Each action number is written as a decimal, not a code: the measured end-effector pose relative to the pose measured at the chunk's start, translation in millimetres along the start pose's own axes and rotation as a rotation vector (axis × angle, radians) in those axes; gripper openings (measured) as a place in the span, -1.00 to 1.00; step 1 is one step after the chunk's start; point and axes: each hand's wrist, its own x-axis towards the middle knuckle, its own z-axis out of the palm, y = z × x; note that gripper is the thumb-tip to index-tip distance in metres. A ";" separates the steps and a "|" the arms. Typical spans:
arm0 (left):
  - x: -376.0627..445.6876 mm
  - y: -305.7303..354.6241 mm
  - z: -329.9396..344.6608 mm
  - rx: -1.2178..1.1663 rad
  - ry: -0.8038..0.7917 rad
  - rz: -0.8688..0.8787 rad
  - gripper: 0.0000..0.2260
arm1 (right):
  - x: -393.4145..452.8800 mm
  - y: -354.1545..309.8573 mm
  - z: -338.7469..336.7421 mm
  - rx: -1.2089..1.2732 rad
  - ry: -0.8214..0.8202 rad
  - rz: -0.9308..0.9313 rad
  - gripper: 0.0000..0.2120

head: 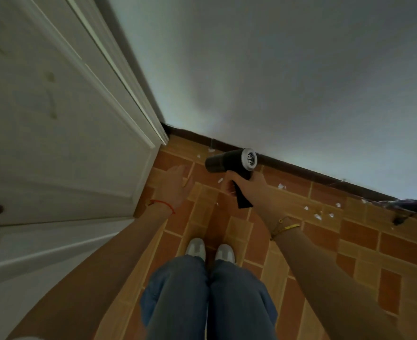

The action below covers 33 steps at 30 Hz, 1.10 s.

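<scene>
Right hand gripping black blower by its handle, left hand open, empty, white scraps on tiled floor

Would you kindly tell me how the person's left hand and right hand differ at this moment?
The right hand grips the handle of a black handheld device; the left hand holds nothing, its fingers relaxed. The left wrist wears a red string, the right wrist gold bracelets. The left hand is nearer the white door. Both reach forward over the tiled floor.
</scene>
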 end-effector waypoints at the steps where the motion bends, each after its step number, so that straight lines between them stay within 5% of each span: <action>1: 11.3 -22.0 18.2 0.020 0.009 0.023 -0.74 | 19.2 17.7 6.2 -0.013 0.010 -0.007 -0.85; 15: 143.1 -248.7 218.7 0.363 0.123 0.175 -0.62 | 259.5 185.6 83.2 -0.284 0.017 -0.252 -0.77; 20: 163.4 -282.9 254.4 0.399 0.153 0.141 -0.49 | 303.8 198.0 100.5 -0.321 0.057 -0.370 -0.78; 26: 176.5 -302.4 288.2 0.411 0.242 0.126 -0.50 | 339.3 200.4 116.7 -0.352 0.185 -0.425 -0.48; 33: 175.0 -310.1 297.4 0.431 0.347 0.175 -0.52 | 349.6 195.0 130.8 -0.392 0.104 -0.486 -0.42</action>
